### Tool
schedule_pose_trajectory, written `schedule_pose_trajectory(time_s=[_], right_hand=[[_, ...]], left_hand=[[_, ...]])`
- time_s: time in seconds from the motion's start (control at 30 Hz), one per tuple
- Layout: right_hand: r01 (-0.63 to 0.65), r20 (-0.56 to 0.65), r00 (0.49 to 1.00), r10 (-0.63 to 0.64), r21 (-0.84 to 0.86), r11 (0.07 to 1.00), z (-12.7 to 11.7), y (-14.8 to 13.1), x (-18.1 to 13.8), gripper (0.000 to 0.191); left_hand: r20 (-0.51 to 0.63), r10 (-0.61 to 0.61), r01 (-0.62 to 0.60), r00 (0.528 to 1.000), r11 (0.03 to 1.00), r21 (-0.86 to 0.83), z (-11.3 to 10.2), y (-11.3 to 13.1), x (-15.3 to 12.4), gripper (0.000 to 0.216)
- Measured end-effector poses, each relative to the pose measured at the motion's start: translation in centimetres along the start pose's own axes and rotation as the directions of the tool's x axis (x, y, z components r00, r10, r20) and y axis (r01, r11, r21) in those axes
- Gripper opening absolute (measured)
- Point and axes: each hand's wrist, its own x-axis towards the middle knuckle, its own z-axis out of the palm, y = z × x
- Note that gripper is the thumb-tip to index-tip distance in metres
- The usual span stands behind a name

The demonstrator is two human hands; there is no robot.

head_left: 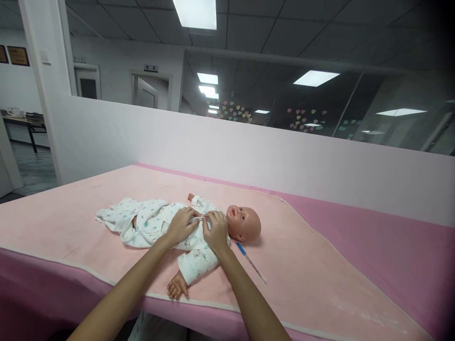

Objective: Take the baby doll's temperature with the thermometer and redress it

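Doll [195,243], on its back on pink mat [302,274], head just beside blue-ended stick [248,257]. Over its chest, pinches white tie [200,218] between closed fingertips of 2 hands, left hand [182,225] and right hand [216,230].

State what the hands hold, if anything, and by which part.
Left hand and right hand seem to pinch a white strip at the chest of the shirt on the doll; whether tie or edge is unclear.

Doll [195,241] blocks left; mat [313,279] free beyond blue-ended stick [252,264]
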Motion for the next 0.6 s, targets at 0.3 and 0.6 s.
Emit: schedule_pose_trajectory(time_s=[0.3,0.6], right_hand=[[0.020,-0.006,1.000,-0.021,-0.014,1.000,0.0,0.0,-0.1,0.013],[-0.043,-0.102,0.994,0.046,0.034,0.999,-0.1,0.0,0.0,0.014]], left_hand=[[0.030,-0.038,0.041,0.999,0.996,-0.084,0.2,-0.4,0.3,0.016],[-0.013,-0.001,0.000,1.000,0.996,-0.091,-0.2,0.7,-0.1,0.018]])
